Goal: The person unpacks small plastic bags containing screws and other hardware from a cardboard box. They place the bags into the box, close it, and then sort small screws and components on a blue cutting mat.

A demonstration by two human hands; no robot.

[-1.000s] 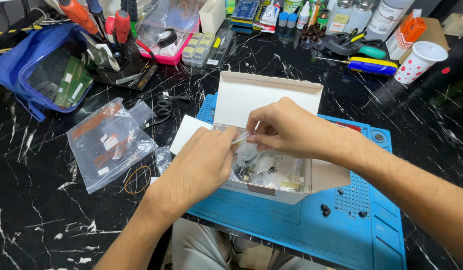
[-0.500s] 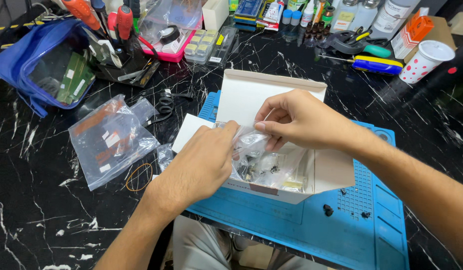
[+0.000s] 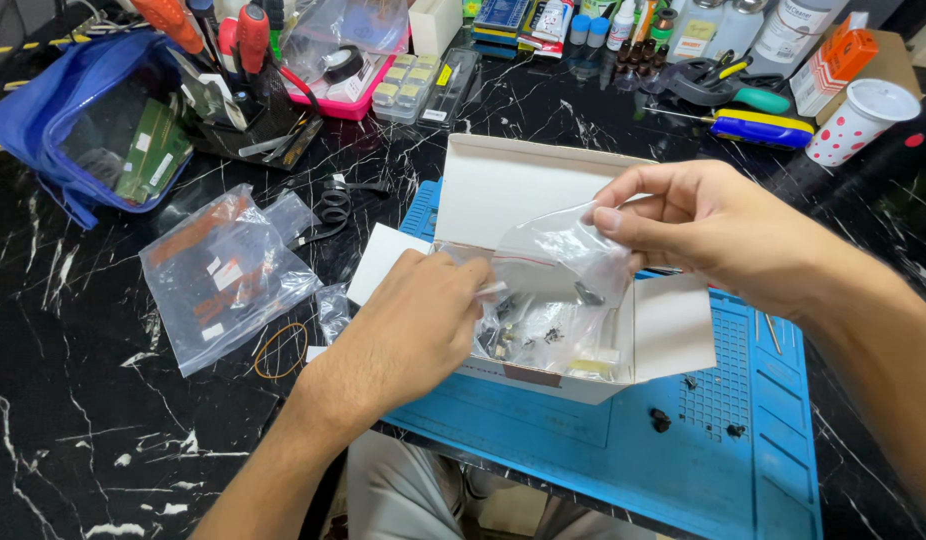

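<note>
small clear zip bag (image 3: pixel 558 270) had a red seal strip, tiny dark parts inside | left hand (image 3: pixel 413 325) and right hand (image 3: pixel 703 225) both pinched it | over open white box (image 3: pixel 543 190)

Clear glossy plastic bag (image 3: pixel 558 265), matt white cardboard box (image 3: pixel 513 185), blue rubbery mat (image 3: pixel 743 440), polished black marble tabletop (image 3: pixel 83 400).

A black white-veined marble bench (image 3: pixel 73 400) carries a blue silicone work mat (image 3: pixel 623 470). Left of the mat lie a clear plastic zip bag with orange strips (image 3: pixel 218 275) and a tan rubber band (image 3: pixel 280 350). Far left of it sits a blue fabric pouch (image 3: pixel 58 110). Beyond the mat's right corner stand a white paper cup with red dots (image 3: pixel 860 122) and a blue-and-yellow-handled screwdriver (image 3: pixel 758 127).
</note>
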